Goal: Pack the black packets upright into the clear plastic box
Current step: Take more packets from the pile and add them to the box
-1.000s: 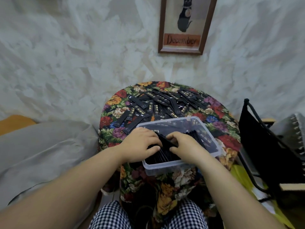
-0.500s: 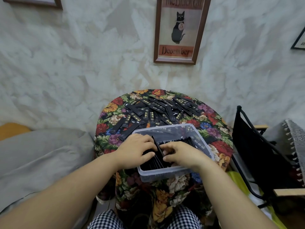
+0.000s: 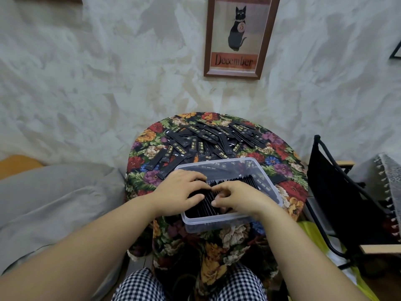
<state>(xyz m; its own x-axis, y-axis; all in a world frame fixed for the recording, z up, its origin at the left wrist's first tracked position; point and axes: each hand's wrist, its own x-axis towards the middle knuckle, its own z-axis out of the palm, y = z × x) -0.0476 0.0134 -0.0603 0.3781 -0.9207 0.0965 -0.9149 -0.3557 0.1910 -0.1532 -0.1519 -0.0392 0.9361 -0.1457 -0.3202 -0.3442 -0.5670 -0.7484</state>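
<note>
Wall [image 3: 86, 72], pale and mottled, closed off the far side behind the table. Grey bedding [image 3: 54, 192] lay heaped at my left, close against the table's edge. The round table [image 3: 289, 153], under a floral cloth, stood before my knees, and the cloth hung down over its near rim. A black folding chair [image 3: 336, 192] stood just beside the table on my right. A framed cat picture [image 3: 238, 35] marked "December" hung on the wall above the table. The clear plastic box [image 3: 217, 222] sat at the table's near edge, its long side angled away to the right. Bare cloth showed to its left and right. Loose packets [image 3: 208, 140], black with gold print, lay flat in an overlapping heap across the far half of the table, the nearest touching the box's far wall. Upright packets [image 3: 243, 181] stood on edge in a tight row inside the box, and a few lay along its right wall. My left hand [image 3: 180, 194] was inside the box at its left, fingers curled over the row's tops. My right hand [image 3: 236, 196] met it fingertip to fingertip, curled into the same row. How many packets each hand pinched, I could not tell.
</note>
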